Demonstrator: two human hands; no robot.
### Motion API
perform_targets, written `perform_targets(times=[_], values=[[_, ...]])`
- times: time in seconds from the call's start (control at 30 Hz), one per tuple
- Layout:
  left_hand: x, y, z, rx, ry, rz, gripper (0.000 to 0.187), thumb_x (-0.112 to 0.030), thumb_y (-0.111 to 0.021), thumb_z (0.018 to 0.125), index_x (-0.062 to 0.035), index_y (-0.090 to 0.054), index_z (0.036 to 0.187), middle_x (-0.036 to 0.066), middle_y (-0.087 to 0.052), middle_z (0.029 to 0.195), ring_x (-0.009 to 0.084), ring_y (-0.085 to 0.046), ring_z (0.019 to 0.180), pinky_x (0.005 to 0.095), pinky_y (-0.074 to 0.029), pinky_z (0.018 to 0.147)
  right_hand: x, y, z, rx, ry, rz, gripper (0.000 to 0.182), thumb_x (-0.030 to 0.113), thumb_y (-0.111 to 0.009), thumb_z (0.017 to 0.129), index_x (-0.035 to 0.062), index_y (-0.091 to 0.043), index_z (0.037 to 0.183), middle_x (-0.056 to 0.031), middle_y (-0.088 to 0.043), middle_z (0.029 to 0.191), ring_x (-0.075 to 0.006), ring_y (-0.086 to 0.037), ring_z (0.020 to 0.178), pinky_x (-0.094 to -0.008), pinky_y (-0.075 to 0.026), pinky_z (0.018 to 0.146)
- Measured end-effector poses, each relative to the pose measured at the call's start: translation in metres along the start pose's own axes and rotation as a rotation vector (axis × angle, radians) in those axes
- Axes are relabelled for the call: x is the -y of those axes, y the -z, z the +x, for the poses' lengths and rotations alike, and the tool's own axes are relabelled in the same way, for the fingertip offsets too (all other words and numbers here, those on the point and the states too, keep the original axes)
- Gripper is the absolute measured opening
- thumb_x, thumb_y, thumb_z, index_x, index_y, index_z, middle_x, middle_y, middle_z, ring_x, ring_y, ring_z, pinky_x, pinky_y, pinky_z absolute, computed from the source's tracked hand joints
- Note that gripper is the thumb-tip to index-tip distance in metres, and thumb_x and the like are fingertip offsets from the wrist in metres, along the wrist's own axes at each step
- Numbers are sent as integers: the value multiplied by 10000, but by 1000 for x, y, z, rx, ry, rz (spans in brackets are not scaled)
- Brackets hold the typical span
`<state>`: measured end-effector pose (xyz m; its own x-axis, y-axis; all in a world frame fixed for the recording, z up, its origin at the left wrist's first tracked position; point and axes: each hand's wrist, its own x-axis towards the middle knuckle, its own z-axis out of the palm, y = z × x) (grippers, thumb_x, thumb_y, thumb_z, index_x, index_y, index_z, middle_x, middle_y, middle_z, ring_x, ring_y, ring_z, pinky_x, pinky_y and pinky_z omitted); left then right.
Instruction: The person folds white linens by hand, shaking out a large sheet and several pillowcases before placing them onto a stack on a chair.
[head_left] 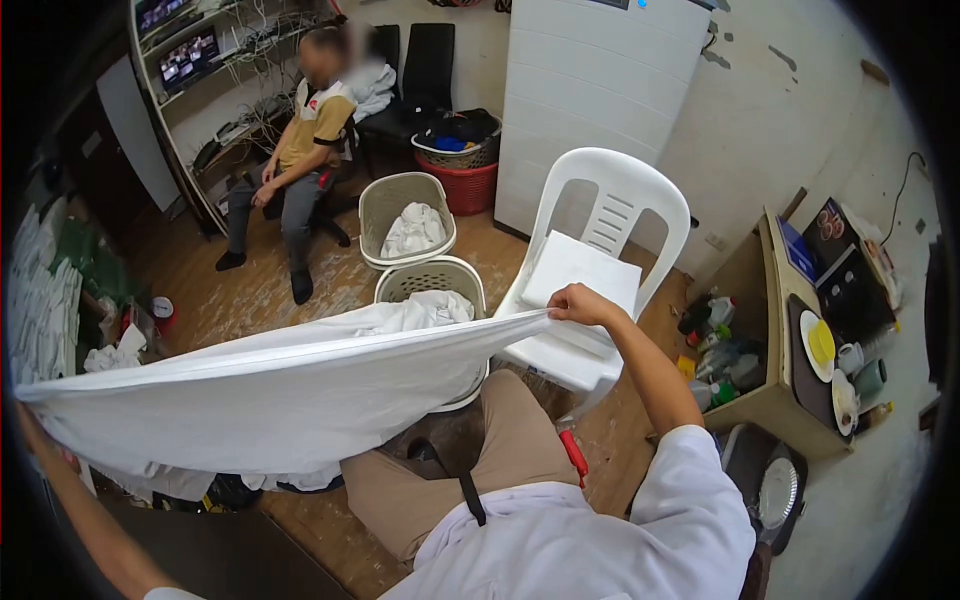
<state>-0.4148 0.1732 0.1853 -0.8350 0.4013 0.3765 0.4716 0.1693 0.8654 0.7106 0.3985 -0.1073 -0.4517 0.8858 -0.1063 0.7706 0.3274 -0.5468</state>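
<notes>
A long white sheet (260,400) is stretched across in front of my lap, pulled taut along its top edge and sagging below. My right hand (580,305) pinches one end of it, above the seat of a white plastic chair (612,215). At the dark left border of the view, my left hand (27,415) grips the other end, its fingers mostly hidden. On the chair lies a neat stack of folded white cloth (580,272). Behind the sheet stands a laundry basket (430,270) with white cloth (430,308) in it.
Another basket (405,185) holds white cloth. A seated person (305,130) is near the shelves (225,50). White linen piles (45,290) stand at left. To the right is a wooden cabinet (772,310) with dishes and bottles. A tall white appliance (600,90) stands behind the chair.
</notes>
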Motion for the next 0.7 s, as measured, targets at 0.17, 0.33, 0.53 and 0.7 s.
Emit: perform_targets(times=[0.17, 0.33, 0.53, 0.7], values=[[1, 30, -6, 21, 30, -93, 345, -309, -493, 909, -34, -653, 1042, 81, -656, 957, 186, -590, 858, 337, -458, 808, -14, -16, 16, -149, 31, 200, 161, 177, -692, 830, 27, -687, 888, -70, -675, 745, -159, -597, 693, -311, -481, 689], [8, 54, -19, 86, -28, -228, 317, -289, -499, 942, -38, -636, 1078, 53, -642, 995, 147, -570, 893, 302, -445, 838, -8, 27, 21, -247, 82, 868, 176, 196, -624, 910, 34, -626, 978, -16, -616, 889, -133, -597, 868, -319, -520, 786], [-69, 45, -265, 304, -238, 52, 143, -206, -592, 870, -72, -598, 918, 16, -589, 866, 102, -531, 789, 230, -425, 731, 0, 267, -112, -1140, 492, 992, 288, 333, -395, 1019, 111, -579, 1003, 0, -564, 870, -120, -541, 825, -287, -435, 802], [-20, 65, -334, 451, -178, -148, 65, -80, -597, 802, -66, -536, 820, 15, -538, 802, 88, -502, 742, 208, -400, 669, 105, 328, -210, -1369, 672, 602, 313, 403, -488, 965, 110, -598, 988, -4, -567, 807, -115, -543, 743, -284, -435, 666]])
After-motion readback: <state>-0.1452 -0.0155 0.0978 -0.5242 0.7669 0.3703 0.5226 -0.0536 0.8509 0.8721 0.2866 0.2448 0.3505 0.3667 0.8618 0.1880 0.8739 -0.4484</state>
